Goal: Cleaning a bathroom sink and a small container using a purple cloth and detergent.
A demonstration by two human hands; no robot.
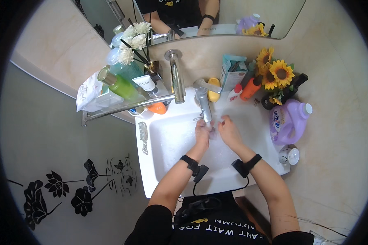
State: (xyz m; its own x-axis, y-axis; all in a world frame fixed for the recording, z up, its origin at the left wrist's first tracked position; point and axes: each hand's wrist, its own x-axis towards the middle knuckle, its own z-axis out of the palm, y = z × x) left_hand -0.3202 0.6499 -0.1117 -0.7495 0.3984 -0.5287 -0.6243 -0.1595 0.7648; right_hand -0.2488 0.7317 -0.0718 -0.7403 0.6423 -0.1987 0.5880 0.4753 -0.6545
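Observation:
My left hand point(203, 131) is under the spout of the chrome faucet point(205, 107), where water runs over its fingers. Just right of the stream, my right hand point(228, 130) is raised over the white sink basin point(171, 171) with its fingers bent and apart. A gap lies between the two hands. Neither hand shows an object in it, though the left fingers are partly hidden by the spout and water. Both wrists wear black straps with small black devices and cables.
A metal comb point(143, 137) lies on the left rim. A chrome rail point(128, 108), green bottle point(122, 87) and orange-capped tube point(157, 108) crowd the left. Behind and right stand a yellow bottle point(214, 89), orange bottle point(251, 88), sunflowers point(281, 74) and purple jug point(288, 122).

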